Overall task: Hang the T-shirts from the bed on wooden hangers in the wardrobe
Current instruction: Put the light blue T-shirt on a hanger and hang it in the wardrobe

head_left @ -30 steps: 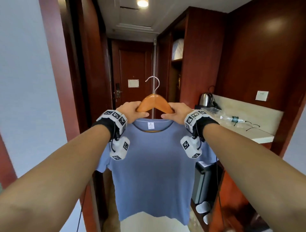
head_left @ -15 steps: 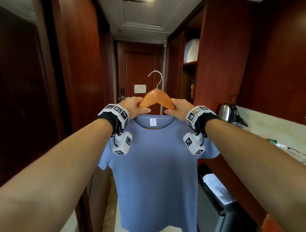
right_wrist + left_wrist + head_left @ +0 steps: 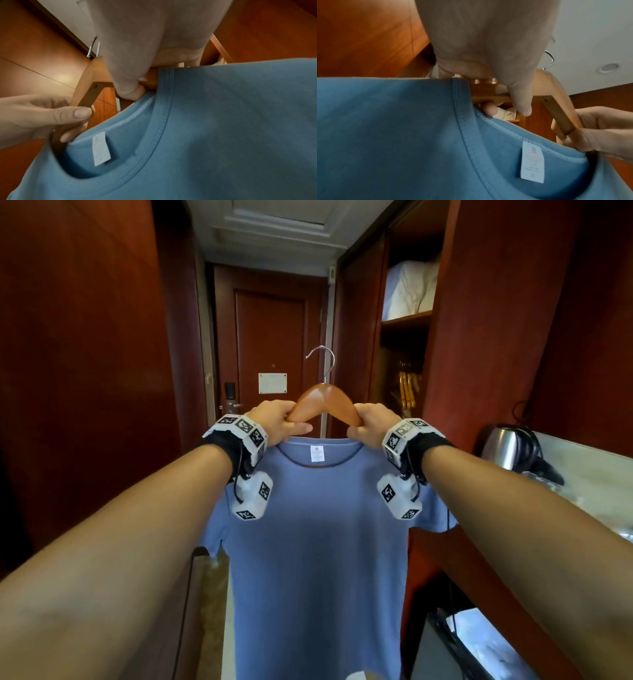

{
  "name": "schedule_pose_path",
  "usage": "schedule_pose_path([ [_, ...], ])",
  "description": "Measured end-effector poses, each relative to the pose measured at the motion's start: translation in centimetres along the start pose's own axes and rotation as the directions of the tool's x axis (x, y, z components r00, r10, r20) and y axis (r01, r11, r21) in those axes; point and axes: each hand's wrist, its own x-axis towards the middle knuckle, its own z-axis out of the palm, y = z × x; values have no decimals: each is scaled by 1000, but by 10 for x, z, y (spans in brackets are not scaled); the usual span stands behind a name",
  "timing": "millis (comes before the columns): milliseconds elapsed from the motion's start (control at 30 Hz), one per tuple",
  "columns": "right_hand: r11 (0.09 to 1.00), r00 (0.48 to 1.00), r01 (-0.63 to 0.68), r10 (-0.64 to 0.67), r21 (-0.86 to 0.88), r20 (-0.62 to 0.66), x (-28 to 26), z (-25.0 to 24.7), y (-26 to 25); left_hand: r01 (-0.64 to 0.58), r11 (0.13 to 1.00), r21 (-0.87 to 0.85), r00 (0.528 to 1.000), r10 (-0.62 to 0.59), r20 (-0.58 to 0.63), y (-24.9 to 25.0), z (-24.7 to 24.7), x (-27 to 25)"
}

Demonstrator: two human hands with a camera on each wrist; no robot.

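Over the last second the view had closed in on the open wardrobe [image 3: 404, 364] at the right, where its shelf of folded white bedding [image 3: 409, 289] and a cluster of wooden hangers [image 3: 407, 390] now showed, while the kettle [image 3: 505, 448] on the worktop [image 3: 589, 474] slid toward the right edge. The blue T-shirt [image 3: 315, 542] hung on the wooden hanger [image 3: 325, 402], carried out front with the left hand [image 3: 277, 421] and the right hand [image 3: 371, 422] each curled in a grip around one arm of it beside the collar. Its metal hook [image 3: 323, 361] stood free, so the shirt seemed ready for the rail, which was not in view.
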Motion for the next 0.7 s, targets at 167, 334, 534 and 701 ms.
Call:
schedule_pose_path([
  [167, 999, 997, -44, 42, -19, -70, 85, 10, 23, -64, 998, -20, 998, 64, 8, -33, 1, 94],
  [334, 994, 993, -86, 80, -67, -89, 162, 32, 57, -86, 993, -86, 996, 88, 21, -68, 23, 174],
  [534, 986, 986, -125, 111, -111, -120, 254, 63, 111, -119, 988, -96, 992, 122, 20, -110, 62, 279],
  [701, 984, 986, -135, 122, -116, -115, 339, 78, 159, -147, 989, -34, 989, 148, 24, -136, 86, 375],
])
